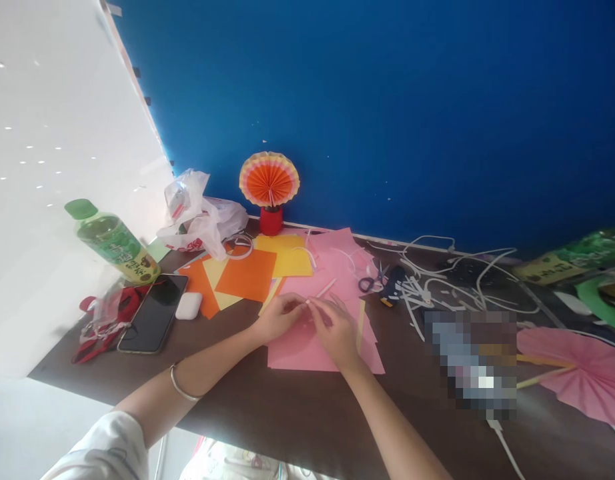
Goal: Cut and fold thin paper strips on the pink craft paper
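Observation:
My left hand and my right hand meet above a stack of pink paper sheets. Their thumbs and fingers are pinched together, fingertip to fingertip. Between them shows the whitish end of a thin pale strip, which slants up and to the right behind the fingers; whether it is paper or tape I cannot tell. Orange sheets and a yellow sheet lie just beyond my left hand. Scissors with dark handles rest past my right hand.
Left are a tilted green-capped bottle, a phone, a white earbud case and plastic bags. A pleated paper fan stands in a red holder by the blue wall. Right lie tangled white cables and a pink fan.

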{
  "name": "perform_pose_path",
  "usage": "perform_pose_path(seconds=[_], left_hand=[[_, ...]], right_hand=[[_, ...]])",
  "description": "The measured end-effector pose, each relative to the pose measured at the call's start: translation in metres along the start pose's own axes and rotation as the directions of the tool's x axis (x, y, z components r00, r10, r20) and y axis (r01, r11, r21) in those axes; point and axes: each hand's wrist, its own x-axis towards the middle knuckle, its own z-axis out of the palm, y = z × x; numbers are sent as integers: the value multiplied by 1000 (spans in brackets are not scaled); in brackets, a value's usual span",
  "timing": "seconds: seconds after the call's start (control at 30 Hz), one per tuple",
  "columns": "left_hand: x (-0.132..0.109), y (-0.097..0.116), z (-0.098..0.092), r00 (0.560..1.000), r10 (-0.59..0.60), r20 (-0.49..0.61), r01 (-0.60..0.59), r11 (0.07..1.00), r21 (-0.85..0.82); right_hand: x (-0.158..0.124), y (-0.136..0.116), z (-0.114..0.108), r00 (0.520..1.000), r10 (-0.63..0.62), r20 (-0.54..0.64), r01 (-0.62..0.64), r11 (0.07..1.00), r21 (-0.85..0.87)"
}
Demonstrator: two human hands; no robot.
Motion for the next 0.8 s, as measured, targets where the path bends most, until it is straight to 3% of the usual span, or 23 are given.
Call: perform_pose_path(seconds=[0.3,0.5,0.8], left_hand=[[0,-4,0,1000,-7,-6,7,1000,-28],[-2,-4,1,994,84,-74,-72,987,147],[-6,0,-1,978,206,-45,-175,913,369]], right_hand=[[-1,3,1,997,-77,2,77,996,-47],[0,4,-2,981,-193,1,191,971,-146],[1,-2,-13,953,-263,147,296,911,-286]])
